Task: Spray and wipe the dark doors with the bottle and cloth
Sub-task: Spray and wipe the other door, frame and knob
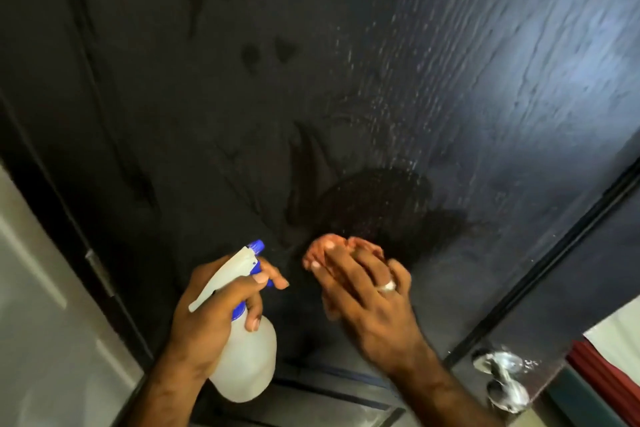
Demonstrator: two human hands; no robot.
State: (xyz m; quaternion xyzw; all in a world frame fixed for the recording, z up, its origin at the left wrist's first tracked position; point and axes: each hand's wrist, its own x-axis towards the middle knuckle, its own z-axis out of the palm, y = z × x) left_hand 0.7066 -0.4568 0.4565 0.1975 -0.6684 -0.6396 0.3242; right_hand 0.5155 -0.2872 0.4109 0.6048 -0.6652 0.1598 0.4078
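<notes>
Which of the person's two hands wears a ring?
The right hand, pressing the orange cloth against the dark door, wears the ring. The left hand, gripping the spray bottle, shows none.

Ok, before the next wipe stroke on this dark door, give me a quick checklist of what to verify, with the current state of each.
1. Cloth in hand: ok. The right hand presses the orange cloth against the dark door.
2. Surface wetted: ok. Spray droplets and a wet patch sit above the cloth.
3. Bottle secure: ok. The left hand grips the spray bottle, one finger on the trigger.
4. Nozzle aimed at the door: ok.
5. Liquid left in bottle: cannot tell.
6. Door handle out of the stroke path: ok, it lies low to the right.
</notes>
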